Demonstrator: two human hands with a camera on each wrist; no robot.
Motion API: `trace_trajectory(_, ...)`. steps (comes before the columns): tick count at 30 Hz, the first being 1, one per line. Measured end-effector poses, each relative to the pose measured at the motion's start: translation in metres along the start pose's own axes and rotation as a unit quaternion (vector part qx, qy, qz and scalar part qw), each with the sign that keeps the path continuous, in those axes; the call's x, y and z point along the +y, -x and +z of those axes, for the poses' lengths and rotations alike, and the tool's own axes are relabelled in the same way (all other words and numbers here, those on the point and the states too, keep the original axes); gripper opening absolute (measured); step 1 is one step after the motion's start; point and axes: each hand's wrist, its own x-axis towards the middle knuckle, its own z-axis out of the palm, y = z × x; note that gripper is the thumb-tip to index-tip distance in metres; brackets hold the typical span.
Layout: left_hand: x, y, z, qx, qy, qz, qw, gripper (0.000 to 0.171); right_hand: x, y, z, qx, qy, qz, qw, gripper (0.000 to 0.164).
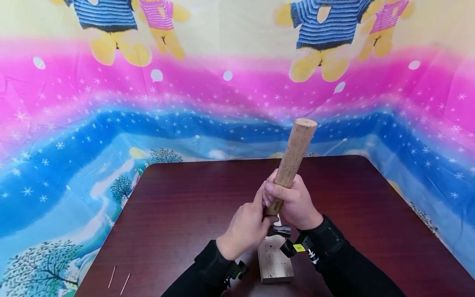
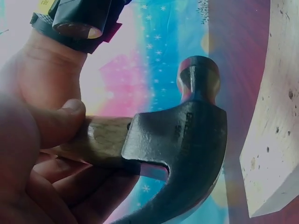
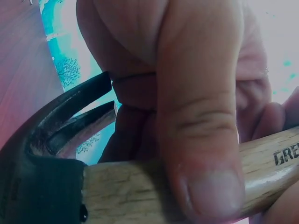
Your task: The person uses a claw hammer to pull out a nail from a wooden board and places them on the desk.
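A claw hammer point(image 1: 293, 152) with a wooden handle is tilted up, its handle end highest and its dark metal head lowest. My right hand point(image 1: 299, 202) grips the handle at its lower half. Closer to the head, my left hand point(image 1: 245, 227) holds the handle, its thumb point(image 3: 210, 182) lying across the wood in the right wrist view. The hammer head point(image 2: 196, 135) shows its round face and curved claw in the left wrist view. Below it on the table lies a pale wooden block point(image 1: 275, 260) with small dark marks, partly hidden by hands and hammer.
Two thin nails point(image 1: 112, 276) lie apart on the dark red-brown table point(image 1: 178, 206), near its left front edge. A patterned cloth point(image 1: 230, 95) hangs behind and along both sides of the table. Each wrist carries a small black camera point(image 1: 287, 248).
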Motion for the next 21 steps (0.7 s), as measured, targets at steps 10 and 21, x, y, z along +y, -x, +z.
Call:
trace_trajectory(10, -0.006, 0.002, -0.002, -0.017, 0.028, 0.005, 0.9994, 0.078, -0.003, 0.001, 0.000, 0.064, 0.161, 0.068, 0.983, 0.012)
trace_trajectory(21, -0.014, 0.010, -0.005, -0.003, 0.031, 0.005, 0.9995, 0.069, -0.009, 0.001, -0.023, 0.016, 0.393, 0.117, 0.912, 0.034)
